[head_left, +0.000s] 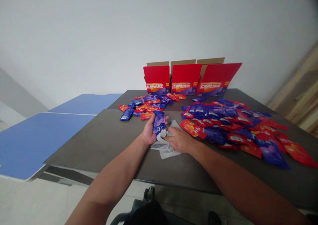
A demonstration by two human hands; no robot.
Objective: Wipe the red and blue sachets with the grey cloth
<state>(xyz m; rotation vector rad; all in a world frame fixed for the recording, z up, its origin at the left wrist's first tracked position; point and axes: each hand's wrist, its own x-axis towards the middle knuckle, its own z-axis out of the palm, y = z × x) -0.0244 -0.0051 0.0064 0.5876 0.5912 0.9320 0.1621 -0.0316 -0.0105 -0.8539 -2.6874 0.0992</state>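
Observation:
My left hand (148, 131) is closed around a blue-purple pouch (159, 120), held with its printed face up over the table's near part. In my right hand (179, 139) is a light grey cloth (167, 149), bunched at the fingers and pressed against the pouch's lower end. Part of the cloth hangs down to the tabletop. On the far side of my left hand lies a smaller pile of red and blue pouches (150, 105). To the right of my right hand spreads a larger heap of similar pouches (223, 114).
Three open red cartons, at left (156, 75), middle (186, 74) and right (218, 74), stand along the back of the dark grey table (99, 142). A blue table (54, 132) adjoins on the left. Behind is a pale wall (124, 36).

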